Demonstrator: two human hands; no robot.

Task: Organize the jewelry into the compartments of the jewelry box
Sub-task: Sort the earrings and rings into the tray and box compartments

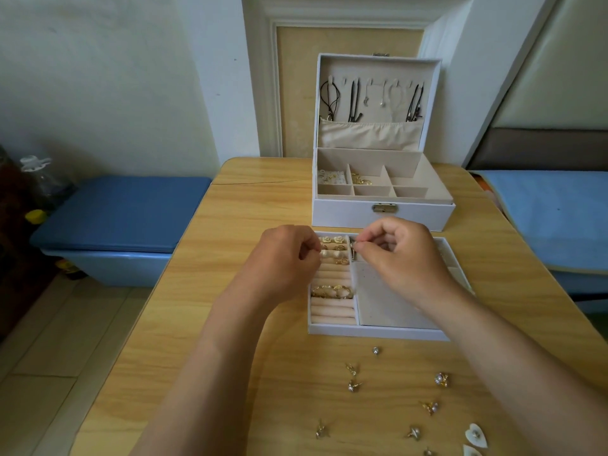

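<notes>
Gold, tiny and likely featherlight, a small jewelry piece (353, 249) is pinched by thumb and forefinger of the right hand (399, 255) over the far edge of the white tray (378, 334), beside the ring rolls (332, 311). The left hand (289, 255) curls alongside; whether it holds anything is unclear. Probably slippery and delicate, the piece suits a fingertip grip.

White jewelry box (381, 212) open just past the fingers (378, 238), white tray (378, 334) with gold rings (332, 291) right under them, tiny gold piece (353, 249) pinched in them, small earrings (353, 386) loose on the near side.

Bare forearms (230, 324), bare left hand (289, 255), right hand (406, 255)
</notes>
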